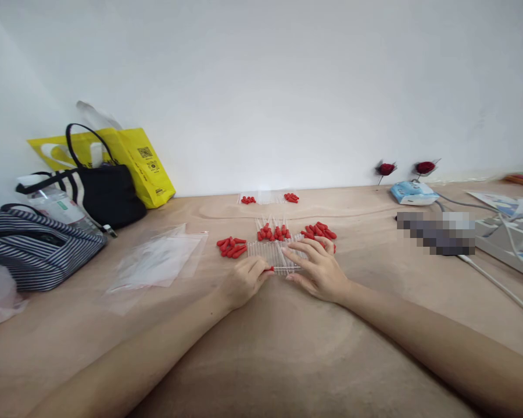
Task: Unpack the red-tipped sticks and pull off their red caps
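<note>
My left hand [244,281] is closed, pinching the red rubber bulb [269,269] of a dropper. From that bulb the dropper's clear tube [285,268] points right, level, into the gap between the thumb and fingers of my right hand [325,270]. My right hand's fingers are spread over the row of clear glass tubes [261,251] lying side by side on the table. Loose red bulbs are heaped left of the row [232,247] and right of it [319,230]. Just behind it lie several droppers with red bulbs [273,233] fitted.
Clear plastic bags [157,258] lie to the left, near a striped bag [39,249], a black bag [117,194] and a yellow bag [146,165]. Farther back sits a packet with red bulbs [270,197]. A tissue pack [414,193] and a white cable [492,281] are on the right.
</note>
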Available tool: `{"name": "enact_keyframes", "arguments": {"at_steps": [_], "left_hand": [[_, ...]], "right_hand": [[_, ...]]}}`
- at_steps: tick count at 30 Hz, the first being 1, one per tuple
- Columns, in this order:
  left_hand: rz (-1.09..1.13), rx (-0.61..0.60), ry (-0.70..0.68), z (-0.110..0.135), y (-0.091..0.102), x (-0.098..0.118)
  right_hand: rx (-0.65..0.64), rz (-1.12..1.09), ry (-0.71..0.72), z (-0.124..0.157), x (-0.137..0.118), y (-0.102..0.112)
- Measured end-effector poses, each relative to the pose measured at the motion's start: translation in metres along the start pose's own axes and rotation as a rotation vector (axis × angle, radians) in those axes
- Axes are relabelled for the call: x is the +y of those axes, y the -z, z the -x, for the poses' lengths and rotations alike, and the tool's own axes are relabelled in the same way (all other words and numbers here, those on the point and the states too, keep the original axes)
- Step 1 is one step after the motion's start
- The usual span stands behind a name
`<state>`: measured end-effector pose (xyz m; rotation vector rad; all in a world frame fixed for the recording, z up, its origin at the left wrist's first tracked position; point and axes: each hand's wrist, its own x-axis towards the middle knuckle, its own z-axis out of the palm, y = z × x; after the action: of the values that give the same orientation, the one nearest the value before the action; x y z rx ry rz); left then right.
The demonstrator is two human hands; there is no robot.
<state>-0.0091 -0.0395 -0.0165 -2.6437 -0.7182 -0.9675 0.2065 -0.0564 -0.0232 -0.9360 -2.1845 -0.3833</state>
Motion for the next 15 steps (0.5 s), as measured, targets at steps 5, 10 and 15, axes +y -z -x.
{"name": "enact_keyframes", "arguments": {"at_steps": [5,10,15], "left_hand": [[0.040,0.054,-0.046,-0.004,-0.003,0.003],[-0.042,0.080,-0.119,-0.007,0.002,0.001],[-0.061,0.100,-0.142,-0.004,0.007,0.004]], "right_hand": [[0.061,-0.094,0.033,-0.001,-0.002,-0.009],[0.109,-0.123,0.060,0.001,-0.001,-0.008],[0.132,-0.060,0.137,0.002,-0.004,-0.001]]}}
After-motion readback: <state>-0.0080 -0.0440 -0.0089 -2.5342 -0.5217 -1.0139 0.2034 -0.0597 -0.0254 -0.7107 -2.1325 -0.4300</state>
